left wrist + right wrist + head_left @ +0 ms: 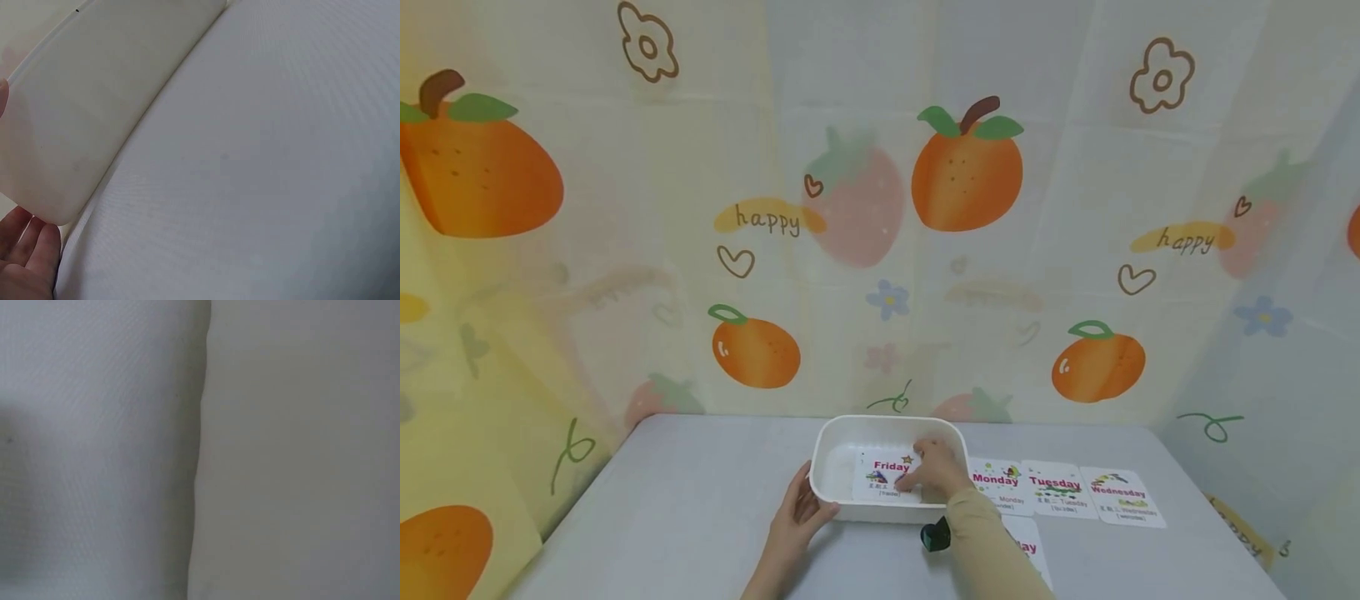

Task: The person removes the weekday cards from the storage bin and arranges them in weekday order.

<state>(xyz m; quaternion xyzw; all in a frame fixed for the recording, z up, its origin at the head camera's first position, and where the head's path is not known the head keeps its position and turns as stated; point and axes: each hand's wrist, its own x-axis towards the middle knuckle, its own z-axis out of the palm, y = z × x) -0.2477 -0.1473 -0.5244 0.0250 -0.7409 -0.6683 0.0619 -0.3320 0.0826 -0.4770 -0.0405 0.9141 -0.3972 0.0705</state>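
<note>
Showing nearest the camera in a beige sleeve (988, 542) and arching the right hand (936, 471), thumb and fingers apart, over the right part of the "Friday" card (883, 479), lying in the white box (880, 512) under and left of this nearer hand, not revealing whether pinching it. Gripping the box, lying lengthwise left to right, at its left end with the left hand (793, 510). Reading outward from the "Monday" card (997, 487), "Tuesday" card (1060, 489) and "Wednesday" card (1123, 497) on the table (700, 500) to "happy" on the curtain (850, 350).
</note>
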